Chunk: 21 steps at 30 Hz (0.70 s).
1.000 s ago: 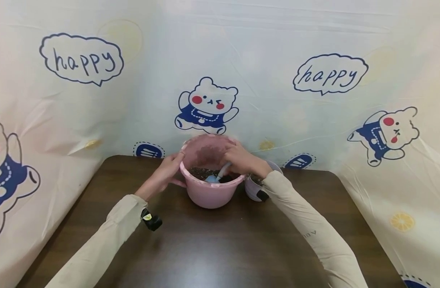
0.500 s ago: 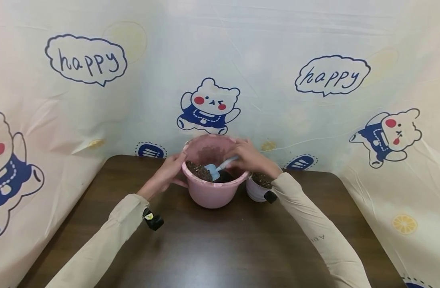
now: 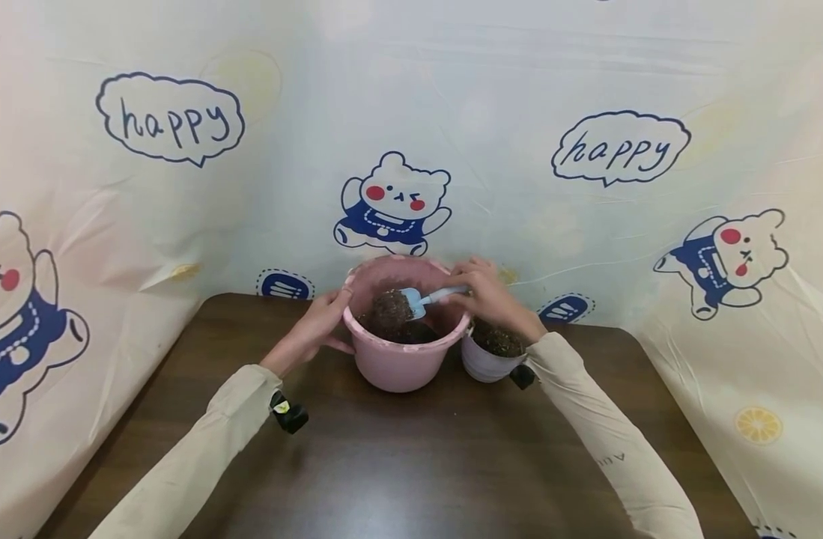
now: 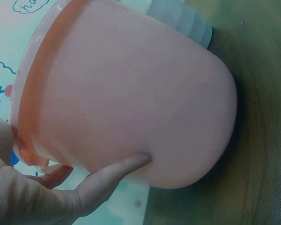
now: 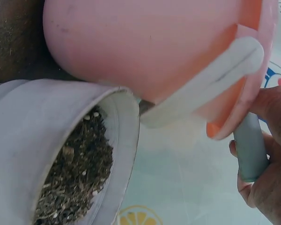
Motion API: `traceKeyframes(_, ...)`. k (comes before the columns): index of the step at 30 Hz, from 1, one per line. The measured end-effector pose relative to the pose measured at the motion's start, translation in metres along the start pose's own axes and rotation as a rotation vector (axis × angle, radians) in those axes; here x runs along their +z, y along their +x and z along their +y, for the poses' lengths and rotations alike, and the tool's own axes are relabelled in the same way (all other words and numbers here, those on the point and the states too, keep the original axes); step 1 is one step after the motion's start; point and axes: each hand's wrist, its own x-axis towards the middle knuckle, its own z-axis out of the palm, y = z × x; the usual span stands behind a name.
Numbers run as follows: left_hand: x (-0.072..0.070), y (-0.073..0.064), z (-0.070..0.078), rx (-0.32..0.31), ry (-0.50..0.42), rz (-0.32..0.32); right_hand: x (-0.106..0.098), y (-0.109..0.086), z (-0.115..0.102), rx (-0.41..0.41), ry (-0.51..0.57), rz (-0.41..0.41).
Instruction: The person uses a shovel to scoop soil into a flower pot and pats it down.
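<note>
A pink bucket stands at the table's far side with dark soil inside. My left hand holds its left rim; in the left wrist view one finger lies along the bucket's outer wall. Over the bucket's opening, my right hand grips the handle of a light blue trowel, its blade pointing left and heaped with soil. In the right wrist view, the trowel's grey-blue handle end sticks out past the fingers beside the rim.
Right of the bucket, close against it, sits a white flowerpot holding soil mixed with pale bits. A white bucket handle hangs down its side. Behind the brown table rises a printed cloth.
The trowel has risen out of the bucket's soil with a heap on its blade, my right hand shifting up and right. The left hand stays at the rim.
</note>
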Motion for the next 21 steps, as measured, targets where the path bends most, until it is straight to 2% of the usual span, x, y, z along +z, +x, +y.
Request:
traceKeyframes(12,-0.001,-0.002,-0.003,-0.03,0.0,0.024,-0.013,-0.011,0.005,0.057,0.025,0.058)
traceKeyframes(21,-0.001,0.0,-0.002,-0.015,-0.017,0.015,-0.036,-0.026,0.017,0.025,0.039,0.106)
